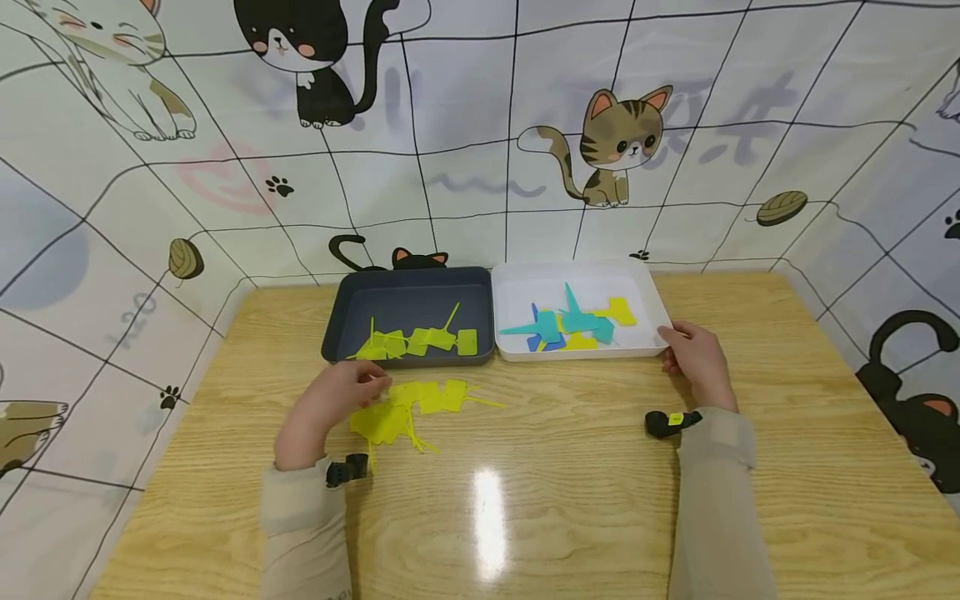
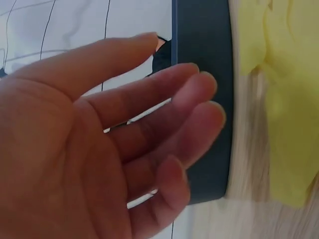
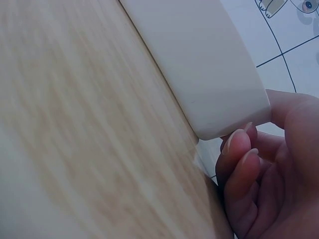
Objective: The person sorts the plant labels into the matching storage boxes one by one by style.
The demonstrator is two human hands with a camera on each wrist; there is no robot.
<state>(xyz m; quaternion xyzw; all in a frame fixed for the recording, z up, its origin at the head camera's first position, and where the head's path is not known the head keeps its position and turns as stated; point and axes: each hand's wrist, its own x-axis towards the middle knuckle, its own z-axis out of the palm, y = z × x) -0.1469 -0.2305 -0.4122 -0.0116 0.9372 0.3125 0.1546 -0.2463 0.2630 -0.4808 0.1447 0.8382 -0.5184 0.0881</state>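
My left hand (image 1: 330, 406) hovers by the front edge of the dark grey tray (image 1: 412, 282), over the left end of a pile of yellow tags (image 1: 390, 421) with thin tails. In the left wrist view its fingers (image 2: 154, 119) are loosely bent, and nothing shows between them and the thumb. More yellow-green tags (image 1: 420, 340) lie in the dark tray. At the right, my right hand (image 1: 697, 358) grips the front right corner of the white tray (image 1: 645, 287), thumb at the rim and fingers curled against its side. Teal tags (image 1: 585, 321), blue tags (image 1: 551, 343) and yellow tags (image 1: 621, 311) lie inside it.
Both trays stand side by side at the back of a wooden table (image 1: 585, 483). Cat-printed sheets (image 1: 465, 108) hang behind the table and along both sides. Each wrist wears a black strap (image 1: 347, 471).
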